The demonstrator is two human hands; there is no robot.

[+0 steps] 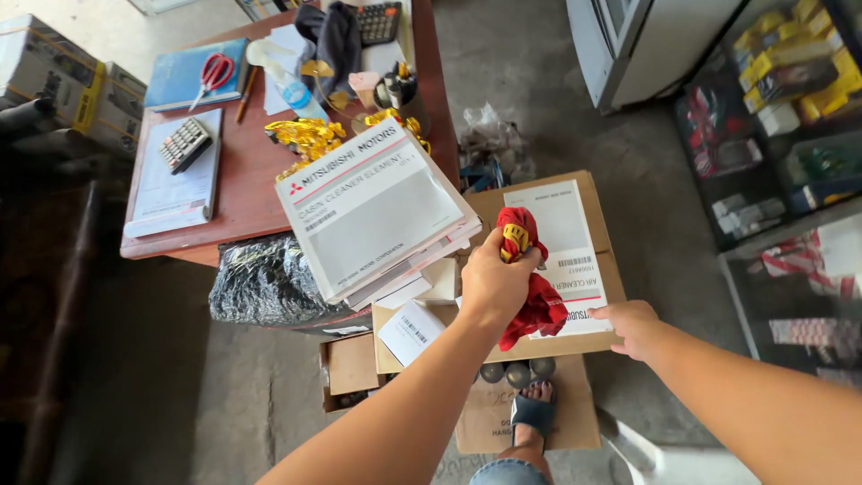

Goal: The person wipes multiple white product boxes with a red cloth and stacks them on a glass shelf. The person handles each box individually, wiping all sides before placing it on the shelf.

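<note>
— Nearest the lens, what do you see?

— Two bare forearms rising from six o'clock. Left hand [494, 286] is curled into a fist round a red cloth [534, 287] with a yellow patch, thumb and fingers pinching the top of it; the loose end hangs down at four o'clock of the fist.

— And the other one?

— Right hand [631, 325] sits at three o'clock of the cloth, fingers bent, gripping the near right edge of a brown cardboard box [593, 269]. Nothing else is in it.

— Where is the cloth exactly?

— Over the box's white label [561, 235], touching the top of the box at its lower end.

— What surrounds them?

— At ten o'clock, a stack of flat white boxes [373, 211] leans half off a red-brown surface [238, 171]. Farther back on that surface: a calculator [186, 144] on papers, red scissors [214, 72] on a blue book, gold foil [305, 139]. Below the box, at six o'clock, a foot in a blue sandal [532, 411] stands on flattened cardboard on the floor.
</note>
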